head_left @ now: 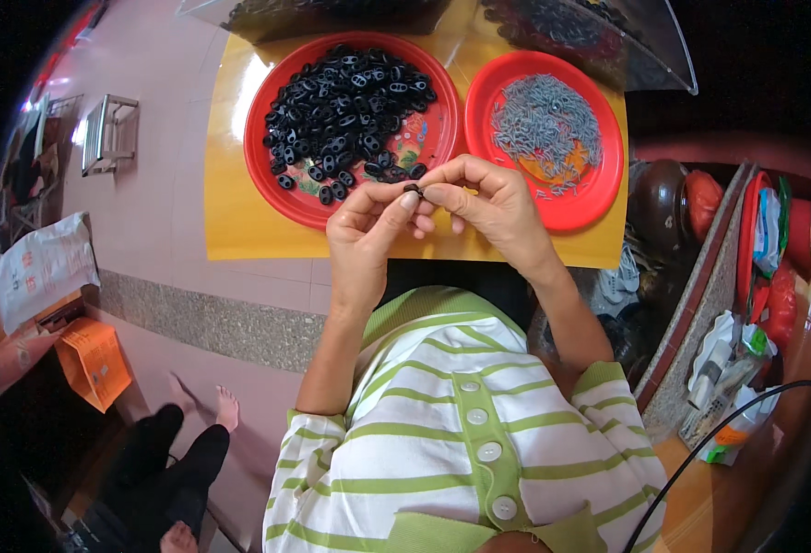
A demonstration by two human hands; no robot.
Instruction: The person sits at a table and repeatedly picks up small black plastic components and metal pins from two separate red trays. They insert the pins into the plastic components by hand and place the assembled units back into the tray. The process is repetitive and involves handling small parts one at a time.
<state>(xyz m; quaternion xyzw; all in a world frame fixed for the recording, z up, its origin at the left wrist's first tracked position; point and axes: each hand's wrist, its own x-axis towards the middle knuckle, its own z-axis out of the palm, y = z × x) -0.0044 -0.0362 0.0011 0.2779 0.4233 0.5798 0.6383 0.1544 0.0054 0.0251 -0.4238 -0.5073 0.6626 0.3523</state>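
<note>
Above the near edge of the yellow tabletop (239, 221), both hands meet fingertip to fingertip. My left hand (361, 235) pinches a small black oval plastic piece (413, 189) between thumb and fingers. My right hand (497, 207) is closed with thumb and forefinger at the same piece; whether a screw is also between them is hidden. Just beyond my left hand, a red round tray (256, 157) bears a heap of similar black oval pieces (341, 101) with holes. Beyond my right hand, a second red tray (599, 198) holds many small silver screws (539, 115).
Clear plastic bins (650, 46) with dark parts stand along the far edge. At right are a brown jar (661, 203) and a ledge (691, 295) beside bagged goods. A metal stool (108, 136) stands at left; another person's legs (170, 461) show lower left.
</note>
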